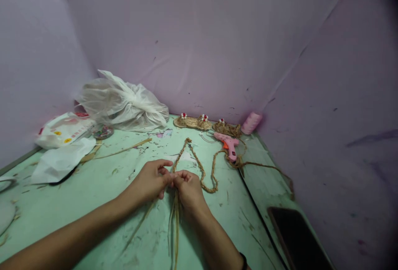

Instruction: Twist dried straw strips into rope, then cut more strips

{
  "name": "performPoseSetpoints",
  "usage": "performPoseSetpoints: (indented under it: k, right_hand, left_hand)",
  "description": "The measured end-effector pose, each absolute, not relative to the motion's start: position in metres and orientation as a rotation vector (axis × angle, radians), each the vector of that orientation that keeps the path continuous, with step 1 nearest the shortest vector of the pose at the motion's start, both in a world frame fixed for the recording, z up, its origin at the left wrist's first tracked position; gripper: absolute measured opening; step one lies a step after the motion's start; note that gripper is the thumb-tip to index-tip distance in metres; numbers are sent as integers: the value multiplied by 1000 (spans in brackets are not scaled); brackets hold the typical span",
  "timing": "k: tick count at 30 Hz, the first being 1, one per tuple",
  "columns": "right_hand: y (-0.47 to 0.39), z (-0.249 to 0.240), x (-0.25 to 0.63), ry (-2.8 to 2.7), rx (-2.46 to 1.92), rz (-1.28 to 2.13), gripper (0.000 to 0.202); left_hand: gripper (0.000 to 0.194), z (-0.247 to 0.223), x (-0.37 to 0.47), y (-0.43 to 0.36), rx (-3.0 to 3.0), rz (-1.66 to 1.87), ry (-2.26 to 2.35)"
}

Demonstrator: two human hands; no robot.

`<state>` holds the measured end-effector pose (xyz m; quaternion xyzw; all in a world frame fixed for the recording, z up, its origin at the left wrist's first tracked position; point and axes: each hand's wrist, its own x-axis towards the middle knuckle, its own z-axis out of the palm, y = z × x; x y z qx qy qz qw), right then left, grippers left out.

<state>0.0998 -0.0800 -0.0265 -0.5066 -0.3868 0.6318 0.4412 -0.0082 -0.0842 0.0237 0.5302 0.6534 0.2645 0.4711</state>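
A long plaited cord of brown natural fibre (202, 172) loops over the table and runs down to my hands. My right hand (190, 191) is closed in a pinch at the cord's near end, where loose fibre strands (176, 232) hang toward me. Close against it, my left hand (154, 181) has thumb and fingers pinched together on the fibre, its index finger bent above. One separate strand (139, 226) trails from under my left hand toward the lower left. The exact pinch point is hidden by my fingers.
At the back lie woven fibre pieces with red-and-white beads (192, 122), a pink glue gun (228, 143) and a pink thread spool (251, 123). A tied white bag (133, 104) and a wipes packet (66, 129) sit back left. A dark phone (300, 239) lies right, beside a black cable (259, 214).
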Motion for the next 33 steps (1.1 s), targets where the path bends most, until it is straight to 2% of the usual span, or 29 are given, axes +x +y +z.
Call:
performPoseSetpoints:
  k: [5,9,13,22,29,33]
  right_hand:
    - [-83,-26,100,-954,-1224,1525,13]
    - [-84,-28,98,-952,-1219,1529,11]
    - [-83,-34,101,-1115,-1259,1468,14]
    - [-89,-27,118,-2004,-1450,733,16]
    - [-97,-11,111,-2239,-1713,287,17]
    - [-98,-3,111,-2232,-1885,204,19]
  left_hand:
    - [45,23,-7,-81,1081,640,1496]
    - [18,20,-9,-81,1076,521,1390]
    - [16,10,-15,-77,1129,497,1404]
    - [11,-16,-16,-69,1383,532,1379]
    - [15,-18,-13,-73,1595,547,1465]
    - [17,-12,-10,-75,1757,534,1504]
